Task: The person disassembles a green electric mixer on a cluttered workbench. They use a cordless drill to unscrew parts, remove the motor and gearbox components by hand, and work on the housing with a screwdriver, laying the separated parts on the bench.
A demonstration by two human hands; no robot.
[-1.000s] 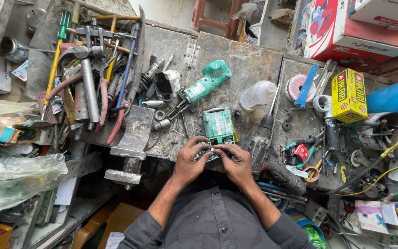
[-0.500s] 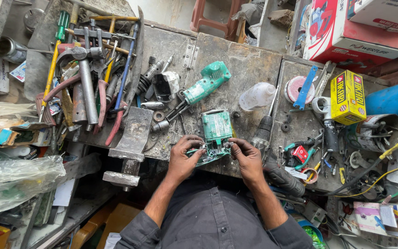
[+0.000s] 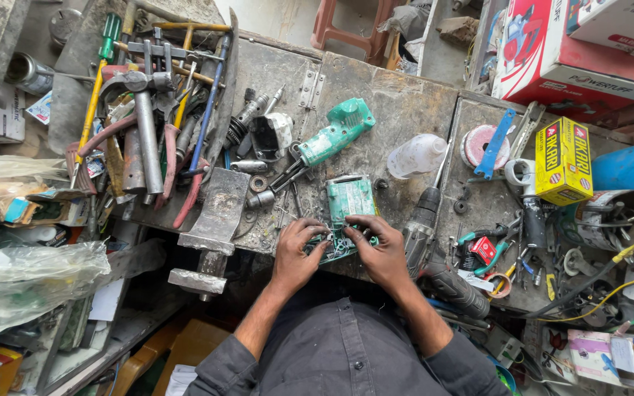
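Closing back in on the green motor housing (image 3: 349, 202), left hand (image 3: 296, 253) and right hand (image 3: 377, 251) fingers now pinching its wiring at the counter (image 3: 405, 103) edge.

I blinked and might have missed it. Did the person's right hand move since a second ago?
Yes. The right hand drew in toward the left hand, away from the black drill lying on the bench. Both hands now meet over the green tool part.

A yellow rectangular cardboard box (image 3: 563, 160) is sitting at my right on the worn grey metal bench (image 3: 398, 95), near a clear plastic squeeze bottle (image 3: 417, 155). At my left, a steel-headed hammer (image 3: 143, 125) is lying among hand tools, and a black cordless drill (image 3: 434, 246) is resting just beside me.
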